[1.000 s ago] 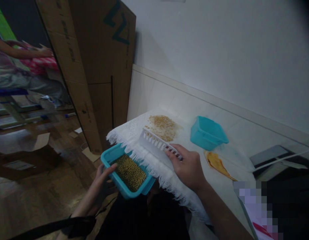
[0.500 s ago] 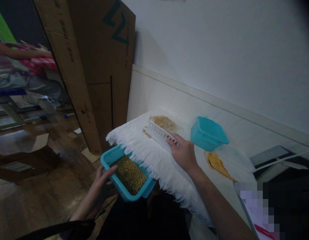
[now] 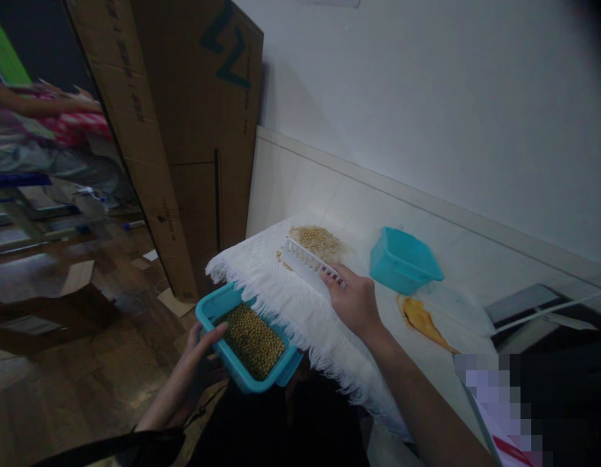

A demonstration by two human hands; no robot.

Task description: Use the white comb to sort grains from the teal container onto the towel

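My left hand (image 3: 199, 353) grips the near-left edge of a teal tray (image 3: 217, 305) full of soybeans, held below the fringed edge of a white towel (image 3: 261, 275). My right hand (image 3: 353, 301) is closed on a white slotted plastic scraper (image 3: 307, 259), which stands on the towel right against a pile of soybeans (image 3: 317, 239). A few loose beans lie by the scraper's left end.
An empty teal tub (image 3: 404, 259) sits on the white counter to the right, beside an orange-yellow scrap (image 3: 421, 318). Tall cardboard boxes (image 3: 183, 117) lean against the wall at left. Another person's arm (image 3: 42, 104) shows at far left. A dark tray and white cable lie at right.
My right hand has carried the scraper away from the tray, across the towel, up to the bean pile. The left hand and the tray have stayed put.
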